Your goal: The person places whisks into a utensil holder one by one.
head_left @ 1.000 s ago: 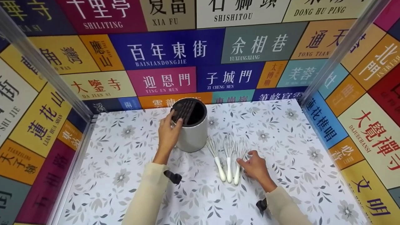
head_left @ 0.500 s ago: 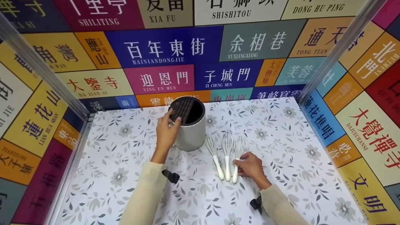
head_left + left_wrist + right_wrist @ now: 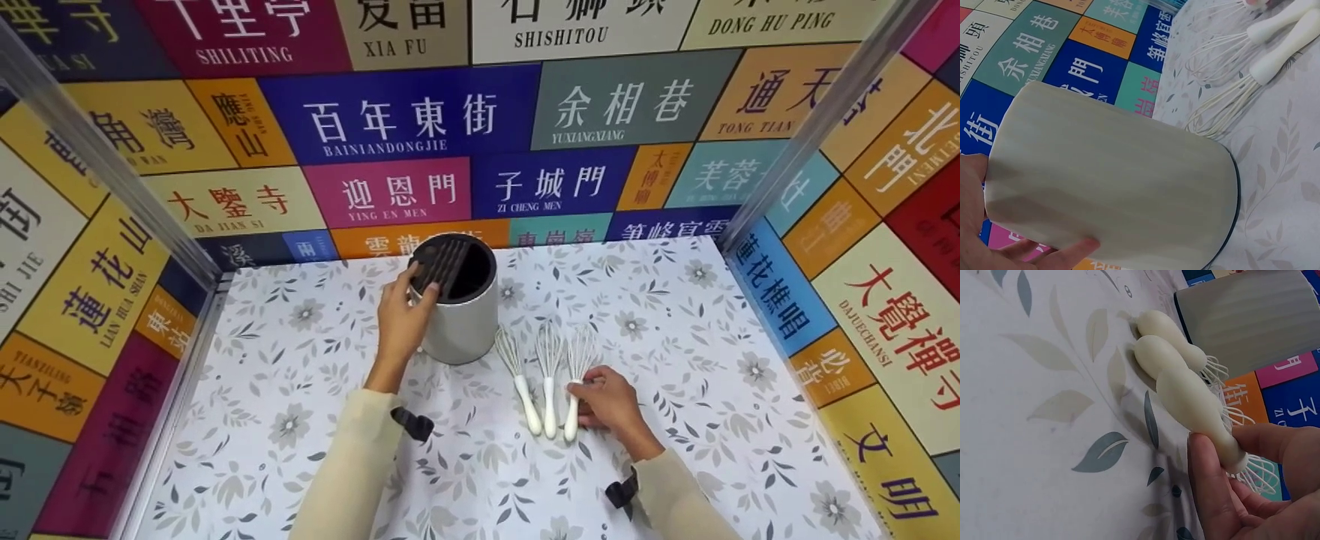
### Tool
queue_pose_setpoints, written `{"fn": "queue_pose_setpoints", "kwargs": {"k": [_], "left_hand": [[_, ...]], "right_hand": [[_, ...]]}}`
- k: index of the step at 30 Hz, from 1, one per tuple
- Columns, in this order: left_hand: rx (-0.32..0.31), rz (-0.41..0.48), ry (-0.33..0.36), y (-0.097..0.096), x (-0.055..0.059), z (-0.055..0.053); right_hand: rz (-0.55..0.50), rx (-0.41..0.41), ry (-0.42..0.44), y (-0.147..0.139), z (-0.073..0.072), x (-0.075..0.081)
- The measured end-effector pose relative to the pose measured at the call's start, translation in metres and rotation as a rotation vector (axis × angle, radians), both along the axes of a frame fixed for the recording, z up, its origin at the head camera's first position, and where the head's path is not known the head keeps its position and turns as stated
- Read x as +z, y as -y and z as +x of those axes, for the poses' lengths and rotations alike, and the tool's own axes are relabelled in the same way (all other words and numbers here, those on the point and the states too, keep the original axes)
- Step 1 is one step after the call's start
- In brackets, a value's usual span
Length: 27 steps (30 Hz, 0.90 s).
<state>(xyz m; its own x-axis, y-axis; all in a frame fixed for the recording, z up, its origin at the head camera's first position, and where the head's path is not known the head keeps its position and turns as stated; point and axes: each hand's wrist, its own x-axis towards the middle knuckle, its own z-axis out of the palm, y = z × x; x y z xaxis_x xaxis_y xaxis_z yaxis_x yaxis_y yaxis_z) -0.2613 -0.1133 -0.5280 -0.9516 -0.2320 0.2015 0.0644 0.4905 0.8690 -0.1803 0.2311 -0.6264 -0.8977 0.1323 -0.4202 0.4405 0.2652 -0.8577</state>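
Left sleeve (image 3: 346,465): pale cream, long, plain, reaching wrist. Right sleeve (image 3: 679,495): same cream colour, also long. Left wrist device (image 3: 415,425): small, black, rounded, on inner side. Right wrist device (image 3: 622,493): black too, compact; finer details too small to tell. Fingers (image 3: 1211,486): bare.

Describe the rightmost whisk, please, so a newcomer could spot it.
On the floral tabletop stands a pale cylindrical container. At its front right is a row of three white-handled whisks. The rightmost whisk is the only one pinched by the right hand.

Wall panels (image 3: 405,112): "BAINIANDONGJIE", "YING EN MEN", "SHISHITOU", "XIA FU", "SHILITING"
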Motion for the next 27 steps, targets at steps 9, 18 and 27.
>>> {"fn": "queue_pose_setpoints", "kwargs": {"k": [9,18,27], "left_hand": [[0.002,0.000,-0.021,0.000,-0.002,-0.001],[0.004,0.004,-0.023,0.001,-0.001,-0.001],[-0.002,0.020,-0.020,0.002,-0.003,-0.002]], "right_hand": [[-0.047,0.007,-0.021,0.006,-0.006,0.020],[-0.072,0.042,-0.086,0.021,-0.022,0.045],[-0.085,0.071,-0.193,0.043,-0.038,0.081]]}}
